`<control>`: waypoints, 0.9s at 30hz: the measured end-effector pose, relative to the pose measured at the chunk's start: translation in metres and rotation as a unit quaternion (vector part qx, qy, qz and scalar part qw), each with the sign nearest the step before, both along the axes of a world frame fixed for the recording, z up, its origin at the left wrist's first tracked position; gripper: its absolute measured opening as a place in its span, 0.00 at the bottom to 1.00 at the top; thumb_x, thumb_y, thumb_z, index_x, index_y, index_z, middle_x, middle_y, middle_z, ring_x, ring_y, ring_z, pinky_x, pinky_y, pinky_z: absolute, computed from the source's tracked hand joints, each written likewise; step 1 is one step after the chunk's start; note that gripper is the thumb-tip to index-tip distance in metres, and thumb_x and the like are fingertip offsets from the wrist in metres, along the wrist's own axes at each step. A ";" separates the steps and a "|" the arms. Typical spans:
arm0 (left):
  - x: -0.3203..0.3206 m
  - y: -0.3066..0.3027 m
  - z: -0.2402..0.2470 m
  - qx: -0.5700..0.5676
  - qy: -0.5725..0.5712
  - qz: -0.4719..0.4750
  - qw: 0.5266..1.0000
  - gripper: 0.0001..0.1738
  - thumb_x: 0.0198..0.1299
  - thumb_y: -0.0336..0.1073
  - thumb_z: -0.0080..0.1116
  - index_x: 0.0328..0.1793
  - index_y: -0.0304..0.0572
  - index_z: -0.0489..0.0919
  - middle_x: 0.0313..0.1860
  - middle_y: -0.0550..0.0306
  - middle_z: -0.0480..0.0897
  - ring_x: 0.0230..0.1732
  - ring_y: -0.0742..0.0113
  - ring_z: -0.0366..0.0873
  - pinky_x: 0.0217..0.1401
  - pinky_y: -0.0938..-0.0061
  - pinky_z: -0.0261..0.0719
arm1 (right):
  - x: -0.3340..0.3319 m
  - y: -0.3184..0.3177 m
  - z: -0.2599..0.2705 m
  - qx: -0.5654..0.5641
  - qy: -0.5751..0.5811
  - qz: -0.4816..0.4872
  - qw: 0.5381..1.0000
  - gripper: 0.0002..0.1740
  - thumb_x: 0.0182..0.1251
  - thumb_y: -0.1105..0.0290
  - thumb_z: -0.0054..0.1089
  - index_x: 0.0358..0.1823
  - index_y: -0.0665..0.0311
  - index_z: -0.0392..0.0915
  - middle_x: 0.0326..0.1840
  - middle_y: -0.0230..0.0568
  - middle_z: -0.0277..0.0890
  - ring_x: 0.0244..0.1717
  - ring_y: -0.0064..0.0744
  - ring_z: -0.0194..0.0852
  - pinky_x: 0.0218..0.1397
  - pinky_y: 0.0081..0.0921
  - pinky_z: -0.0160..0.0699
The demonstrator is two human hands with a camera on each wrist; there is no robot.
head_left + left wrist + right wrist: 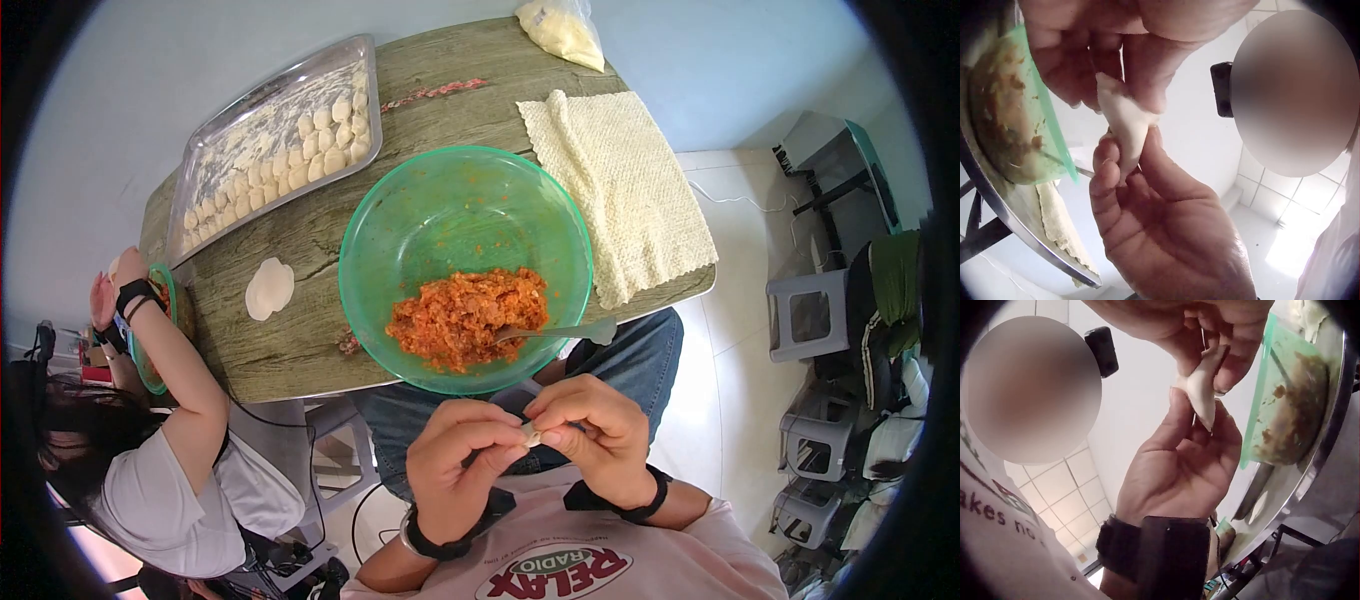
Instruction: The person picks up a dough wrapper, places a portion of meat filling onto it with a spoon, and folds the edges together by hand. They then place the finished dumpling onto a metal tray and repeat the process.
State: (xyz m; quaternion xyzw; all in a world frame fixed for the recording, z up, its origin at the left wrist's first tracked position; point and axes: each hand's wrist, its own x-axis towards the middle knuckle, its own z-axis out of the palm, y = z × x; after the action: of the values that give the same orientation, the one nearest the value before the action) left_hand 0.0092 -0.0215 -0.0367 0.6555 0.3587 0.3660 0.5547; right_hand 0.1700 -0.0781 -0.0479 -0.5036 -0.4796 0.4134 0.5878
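A small folded piece of white dough, also in the left wrist view and the right wrist view, is held between both hands in front of the chest. The left hand pinches one side with thumb and fingers; the right hand pinches the other. Both hands are just off the table's near edge, below a green bowl of reddish filling. A spoon leans in the filling. What is inside the dough is hidden.
A metal tray with several dough pieces stands at the back left. One flat wrapper lies left of the bowl, a cream cloth right. A plastic bag is at the back. Another person sits at the left.
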 end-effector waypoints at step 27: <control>0.005 0.007 0.005 0.089 0.077 0.010 0.993 0.12 0.40 0.30 0.71 0.34 0.45 0.85 0.29 0.60 0.78 0.33 0.65 0.75 0.36 0.74 0.72 | 0.000 -0.001 -0.001 0.028 -0.009 -0.006 1.000 0.09 0.57 0.78 0.64 0.39 0.70 0.77 0.43 0.48 0.74 0.42 0.31 0.76 0.43 0.20 0.77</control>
State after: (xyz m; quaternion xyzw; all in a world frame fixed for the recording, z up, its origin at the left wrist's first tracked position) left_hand 0.0139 -0.0142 -0.0314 0.7244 0.3731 0.3509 0.4615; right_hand 0.1700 -0.0792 -0.0488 -0.4935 -0.4931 0.3917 0.5999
